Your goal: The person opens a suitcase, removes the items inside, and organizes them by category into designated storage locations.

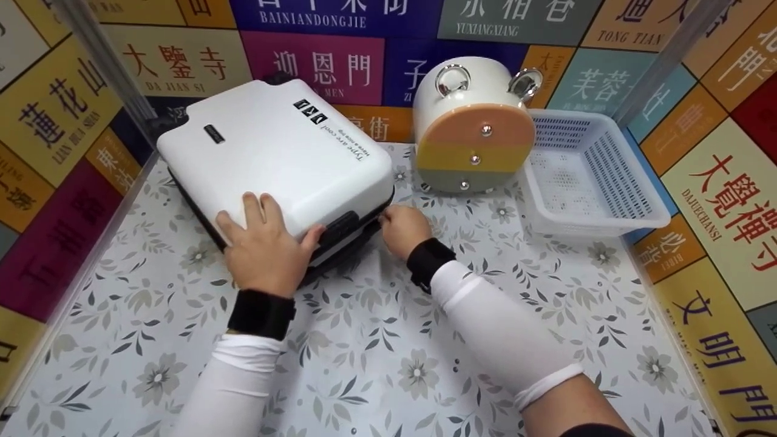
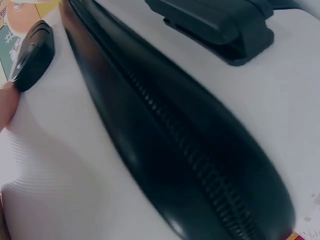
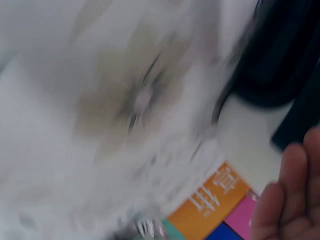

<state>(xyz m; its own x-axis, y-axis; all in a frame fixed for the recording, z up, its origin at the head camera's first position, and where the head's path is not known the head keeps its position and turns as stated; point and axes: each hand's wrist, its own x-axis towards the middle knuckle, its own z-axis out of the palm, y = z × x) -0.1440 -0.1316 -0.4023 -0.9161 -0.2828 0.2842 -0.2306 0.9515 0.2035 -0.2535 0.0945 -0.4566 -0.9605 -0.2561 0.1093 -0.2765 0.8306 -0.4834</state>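
Note:
A white hard-shell suitcase lies flat at the left of the table, a black zipped band around its side. My left hand rests on its lid with fingers spread, and the thumb bends over the near edge beside a black fitting. Zipper teeth run along the black band in the left wrist view, with a black handle above. At the suitcase's near right corner, my right hand has curled fingers pinching at the zipper line; the pull itself is hidden. Its fingers show blurred in the right wrist view.
A round white drum-shaped case with a striped front and silver rings stands behind to the right. Next to it sits a white perforated basket. Panels with printed characters wall in the floral tabletop.

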